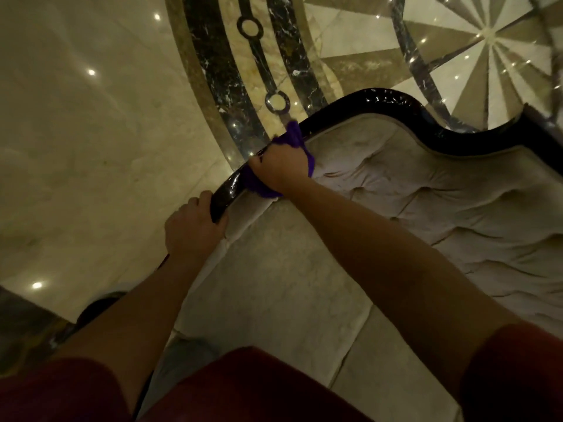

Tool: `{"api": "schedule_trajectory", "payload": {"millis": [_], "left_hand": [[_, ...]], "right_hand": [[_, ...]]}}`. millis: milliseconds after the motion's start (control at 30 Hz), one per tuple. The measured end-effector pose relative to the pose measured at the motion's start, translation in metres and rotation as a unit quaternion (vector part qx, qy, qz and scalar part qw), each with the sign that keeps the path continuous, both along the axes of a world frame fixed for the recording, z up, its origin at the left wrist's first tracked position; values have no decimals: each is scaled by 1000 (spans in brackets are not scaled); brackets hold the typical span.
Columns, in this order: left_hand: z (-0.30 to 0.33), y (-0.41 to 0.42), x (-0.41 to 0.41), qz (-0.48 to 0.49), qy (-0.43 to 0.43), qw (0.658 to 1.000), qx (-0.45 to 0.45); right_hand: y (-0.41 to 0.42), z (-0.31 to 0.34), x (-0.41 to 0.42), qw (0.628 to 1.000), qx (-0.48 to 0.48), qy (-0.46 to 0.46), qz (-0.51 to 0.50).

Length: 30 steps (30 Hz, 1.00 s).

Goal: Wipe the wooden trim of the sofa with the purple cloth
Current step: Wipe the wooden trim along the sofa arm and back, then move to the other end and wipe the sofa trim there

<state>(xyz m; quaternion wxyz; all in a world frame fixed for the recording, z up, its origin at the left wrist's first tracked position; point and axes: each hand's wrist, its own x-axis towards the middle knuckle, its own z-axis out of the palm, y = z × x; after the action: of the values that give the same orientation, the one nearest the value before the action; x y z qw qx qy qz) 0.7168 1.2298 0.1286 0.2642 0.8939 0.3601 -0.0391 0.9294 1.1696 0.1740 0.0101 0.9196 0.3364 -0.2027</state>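
The dark glossy wooden trim (380, 106) curves along the top edge of the sofa's back, from lower left to upper right. My right hand (278, 167) presses the purple cloth (294, 137) onto the trim, with cloth showing above and below the fist. My left hand (195, 226) grips the trim lower down, fingers curled over its outer side. Pale tufted upholstery (426, 193) lies just inside the trim.
Polished marble floor (91, 132) with dark inlaid bands (213, 65) and a starburst pattern (487, 38) lies beyond the sofa back. The seat cushions (289, 300) are below my arms. My red sleeves fill the bottom of the view.
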Motion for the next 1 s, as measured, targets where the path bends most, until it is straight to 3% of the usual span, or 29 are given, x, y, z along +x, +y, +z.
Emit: {"api": "schedule_trajectory", "payload": {"millis": [100,167,267,400,467,567,633,733,800,867,933,1000], "left_hand": [[0,0,-2,2,0,1000,2],[0,-1,-1,-3,-7,1000,2],[0,1,-3,-10,12,1000,-3],[6,-6,-5,-38,13,999,34],[23,-21,1,-95,-17,993,61],[48,-65,21,-183,-66,979,58],[64,-109,32,-210,-68,975,-2],[84,-186,32,-275,-72,956,-76],[100,-247,23,-324,-15,934,-149],[118,-311,10,-309,74,901,-295],[140,-372,-10,-261,168,837,-450],[164,-425,-32,-262,214,774,-535]], "right_hand": [[-64,-5,-24,963,-180,178,-96],[-131,4,-46,935,-205,218,-190],[-236,26,-87,885,-156,242,-367],[-351,63,-130,821,-97,205,-523],[-394,79,-150,796,-43,182,-575],[-435,98,-169,791,12,139,-595],[-460,108,-176,795,33,117,-595],[-491,123,-191,837,26,82,-540],[-512,134,-207,884,-2,39,-465],[-537,147,-226,894,28,16,-446],[-563,161,-245,871,110,21,-478],[-586,175,-264,779,242,51,-576]]}}
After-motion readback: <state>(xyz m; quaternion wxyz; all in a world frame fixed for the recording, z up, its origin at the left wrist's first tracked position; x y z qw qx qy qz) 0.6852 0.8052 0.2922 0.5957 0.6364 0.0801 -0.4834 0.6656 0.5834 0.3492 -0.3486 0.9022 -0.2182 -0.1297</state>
